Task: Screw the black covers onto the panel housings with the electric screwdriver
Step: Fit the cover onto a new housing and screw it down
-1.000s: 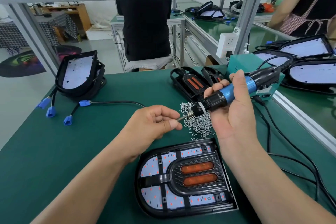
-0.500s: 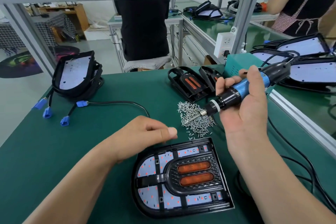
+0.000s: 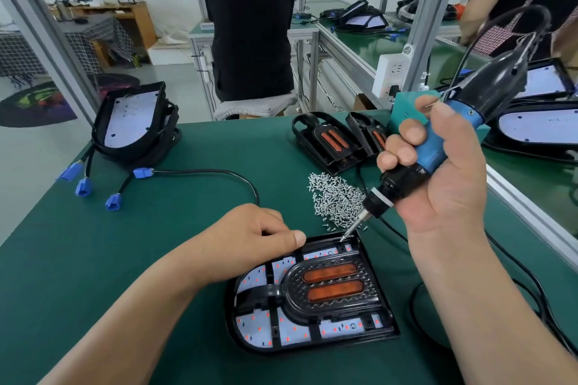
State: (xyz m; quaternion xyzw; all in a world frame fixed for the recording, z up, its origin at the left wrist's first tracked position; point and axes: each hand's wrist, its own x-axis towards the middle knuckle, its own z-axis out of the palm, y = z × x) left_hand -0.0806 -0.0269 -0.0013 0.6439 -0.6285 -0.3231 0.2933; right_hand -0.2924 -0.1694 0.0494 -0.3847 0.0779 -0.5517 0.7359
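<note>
A panel housing (image 3: 387,311) with white LED boards lies near me on the green mat. A black cover (image 3: 291,289) with two orange reflectors sits in it. My right hand (image 3: 450,184) grips the blue and black electric screwdriver (image 3: 430,151), which tilts down to the left. Its bit tip (image 3: 343,239) touches the housing's far right corner. My left hand (image 3: 250,239) rests at the housing's far left rim, fingers curled under, thumb lying along the rim. A pile of small silver screws (image 3: 336,200) lies just beyond the housing.
Two spare black covers (image 3: 328,142) lie behind the screws. A stack of housings (image 3: 134,122) with blue connectors (image 3: 83,187) stands at the far left. More housings (image 3: 538,126), a teal power box (image 3: 403,109) and cables (image 3: 531,284) are on the right. Two people stand beyond the bench.
My right hand has swung the screwdriver from above the screw pile down to the housing's far right corner. My left hand has dropped from the bit to the housing's rim.
</note>
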